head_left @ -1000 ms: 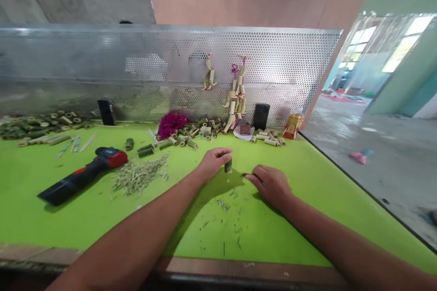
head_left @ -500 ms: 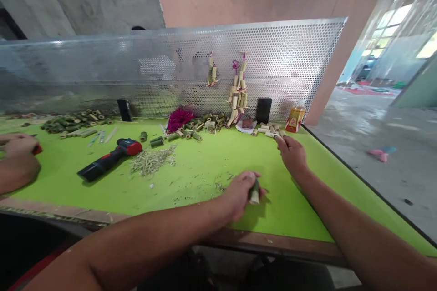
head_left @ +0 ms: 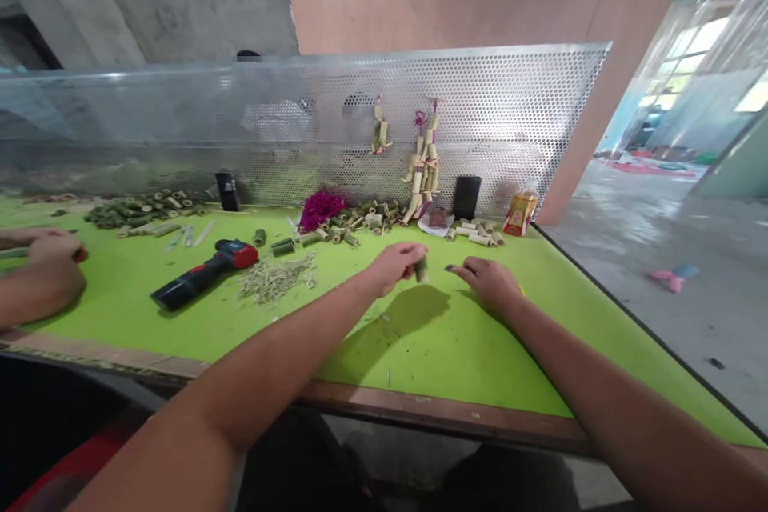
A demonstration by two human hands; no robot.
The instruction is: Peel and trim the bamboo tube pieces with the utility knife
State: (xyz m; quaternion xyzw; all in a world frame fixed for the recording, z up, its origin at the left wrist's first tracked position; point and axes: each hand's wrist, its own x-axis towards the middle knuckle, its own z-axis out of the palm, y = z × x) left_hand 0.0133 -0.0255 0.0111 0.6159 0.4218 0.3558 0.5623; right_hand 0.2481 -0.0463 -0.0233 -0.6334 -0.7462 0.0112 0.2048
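Note:
My left hand is closed around a short green bamboo piece, held a little above the table with its pale end pointing down. To its right, my right hand is closed low over the green tabletop. A small dark tip pokes out ahead of its fingers, and a yellow bit shows behind the hand; it looks like a slim knife, mostly hidden by the palm. Peeled pale bamboo pieces lie just beyond my right hand.
Left of centre lie a black-and-red power tool and a heap of shavings. Farther back are purple string, green bamboo pieces and a bottle before a perforated metal screen. Another person's hand is at far left.
My left hand has risen and moved forward with the bamboo piece. My right hand has drawn back from the peeled pieces, where a pale piece now lies, and has a dark-tipped tool in it.

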